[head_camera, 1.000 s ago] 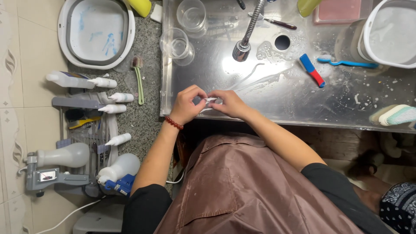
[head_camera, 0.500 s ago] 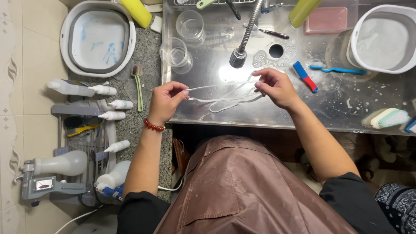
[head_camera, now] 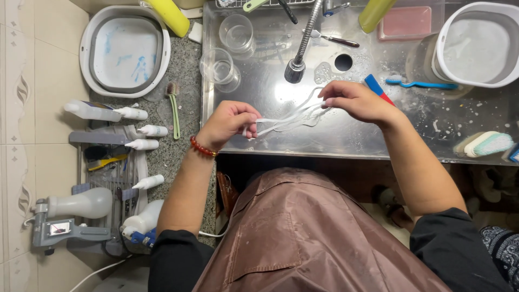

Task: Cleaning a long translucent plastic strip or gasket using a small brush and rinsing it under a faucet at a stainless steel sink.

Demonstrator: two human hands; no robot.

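Note:
My left hand (head_camera: 230, 123) and my right hand (head_camera: 356, 100) hold the two ends of white shoelaces (head_camera: 292, 115), stretched in loose loops between them over the steel sink (head_camera: 346, 135). The left hand, with a red bead bracelet on its wrist, pinches one end near the sink's left front. My right hand grips the other end below the flexible tap (head_camera: 301, 46). A brown apron covers my lap below.
Two clear glasses (head_camera: 227, 51) stand at the sink's left back. A white basin (head_camera: 125, 51) sits on the stone counter, squeeze bottles (head_camera: 143, 130) and a rack to the left. A white tub (head_camera: 478, 46), blue toothbrush (head_camera: 419, 83), brushes (head_camera: 484, 143) and a pink tray (head_camera: 411, 22) lie right.
My hands were together at the sink's front edge, then drew apart, pulling the white laces out. The right hand has moved right and back; the view has shifted slightly down.

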